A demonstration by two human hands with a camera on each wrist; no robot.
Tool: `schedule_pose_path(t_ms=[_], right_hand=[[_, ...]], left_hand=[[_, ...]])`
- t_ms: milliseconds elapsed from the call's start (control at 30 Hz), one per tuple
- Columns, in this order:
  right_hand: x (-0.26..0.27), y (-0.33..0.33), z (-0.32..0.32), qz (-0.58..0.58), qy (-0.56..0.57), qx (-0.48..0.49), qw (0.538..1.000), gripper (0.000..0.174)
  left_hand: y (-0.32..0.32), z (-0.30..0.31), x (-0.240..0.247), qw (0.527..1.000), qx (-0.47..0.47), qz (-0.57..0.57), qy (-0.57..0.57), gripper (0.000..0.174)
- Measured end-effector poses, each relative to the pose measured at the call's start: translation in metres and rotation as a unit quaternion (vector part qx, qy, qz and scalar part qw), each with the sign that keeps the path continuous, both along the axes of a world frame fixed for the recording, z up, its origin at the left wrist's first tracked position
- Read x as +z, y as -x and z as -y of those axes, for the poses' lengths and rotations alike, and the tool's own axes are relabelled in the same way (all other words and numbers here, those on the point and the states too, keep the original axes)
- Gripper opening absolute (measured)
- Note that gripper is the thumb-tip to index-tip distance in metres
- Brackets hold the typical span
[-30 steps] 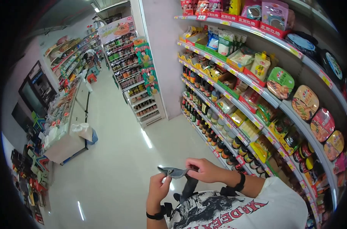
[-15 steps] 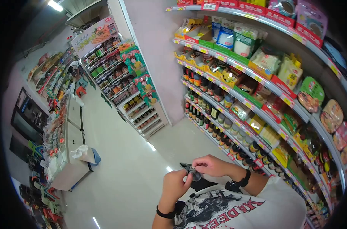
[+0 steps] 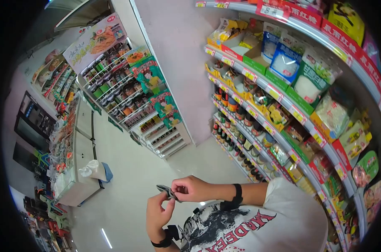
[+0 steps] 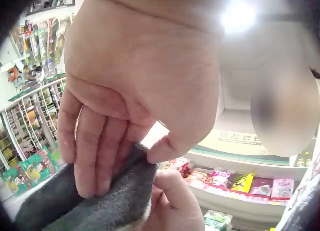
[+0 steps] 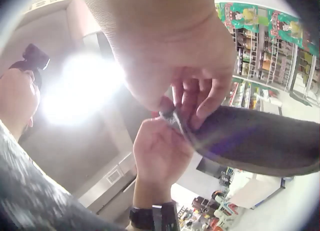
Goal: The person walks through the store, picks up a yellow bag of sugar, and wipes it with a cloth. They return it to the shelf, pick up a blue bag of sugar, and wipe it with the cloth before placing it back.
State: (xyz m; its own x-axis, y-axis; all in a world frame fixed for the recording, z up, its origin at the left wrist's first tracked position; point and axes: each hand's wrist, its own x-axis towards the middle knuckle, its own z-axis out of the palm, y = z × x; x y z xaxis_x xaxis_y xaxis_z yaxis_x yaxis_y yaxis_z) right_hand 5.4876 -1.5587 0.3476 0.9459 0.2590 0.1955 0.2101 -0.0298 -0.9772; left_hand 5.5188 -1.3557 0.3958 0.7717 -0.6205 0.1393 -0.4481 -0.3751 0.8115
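Note:
A dark grey piece of cloth is held between both hands in front of the chest. The left hand pinches its near edge between thumb and fingers; in the left wrist view that hand has its fingers laid over the grey fabric. The right hand grips the cloth from the other side, fingers curled. In the right wrist view the right hand pinches the edge, and the dark cloth stretches off to the right, with the left hand just below.
Curved shelves with packets and bottles rise on the right. A jar rack stands ahead beside a pale wall. To the left are a long counter and a white bag at its end. Shiny floor lies between.
The view has swung and come nearer the shelves and rack. Both hands have stayed on the cloth, which looks more bunched between them than a second ago.

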Motion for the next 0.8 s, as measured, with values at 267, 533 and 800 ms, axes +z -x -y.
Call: schedule_pose_path(t_ms=[267,533,800], right_hand=[[-0.032,-0.047,0.083,-0.048,-0.087,-0.142,0.985,0.010],[-0.035,-0.089,0.144,-0.083,-0.117,-0.348,0.927,0.007],[-0.011,-0.134,0.197,-0.005,-0.016,-0.549,0.836,0.011]], left_hand=[[-0.105,0.104,-0.018,0.995,-0.092,-0.004,-0.034,0.015],[-0.223,0.196,-0.027,0.929,-0.367,-0.039,-0.021,0.017],[-0.361,0.256,-0.013,0.922,-0.383,0.017,0.052,0.021]])
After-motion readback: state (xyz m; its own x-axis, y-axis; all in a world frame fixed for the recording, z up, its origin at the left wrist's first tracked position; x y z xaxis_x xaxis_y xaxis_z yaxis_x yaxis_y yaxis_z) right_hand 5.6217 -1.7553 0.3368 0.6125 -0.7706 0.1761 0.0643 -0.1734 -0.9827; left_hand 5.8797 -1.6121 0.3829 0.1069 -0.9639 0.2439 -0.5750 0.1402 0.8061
